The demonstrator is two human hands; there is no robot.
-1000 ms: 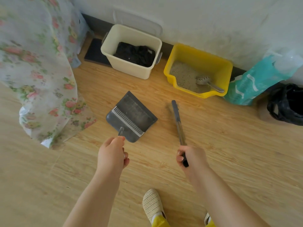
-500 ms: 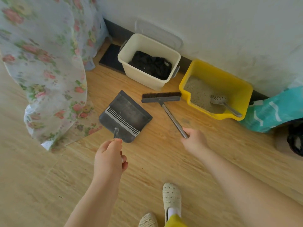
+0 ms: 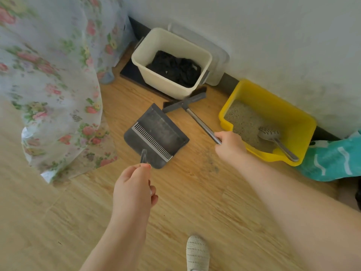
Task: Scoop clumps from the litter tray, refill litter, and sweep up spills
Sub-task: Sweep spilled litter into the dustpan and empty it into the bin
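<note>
My left hand [image 3: 134, 186] grips the handle of a dark grey dustpan [image 3: 156, 136] that lies flat on the wooden floor. My right hand [image 3: 229, 146] holds the metal handle of a broom [image 3: 185, 101], whose black-bristled head rests on the floor between the dustpan and a cream bin. A yellow litter tray [image 3: 273, 106] with grey litter stands against the wall at the right, and a metal slotted scoop [image 3: 273, 136] lies inside it. A few dark specks of spilled litter [image 3: 212, 163] lie on the floor below my right hand.
The cream bin [image 3: 168, 53] with a black liner stands by the wall on a dark mat. A teal litter bag [image 3: 332, 161] lies right of the tray. A floral cloth [image 3: 48, 75] hangs at the left. My slippered foot [image 3: 197, 253] is at the bottom.
The broom has swung from lying edge-on in front of the tray to its head pushed up near the cream bin. My right hand moved forward beside the tray. The dustpan stayed put.
</note>
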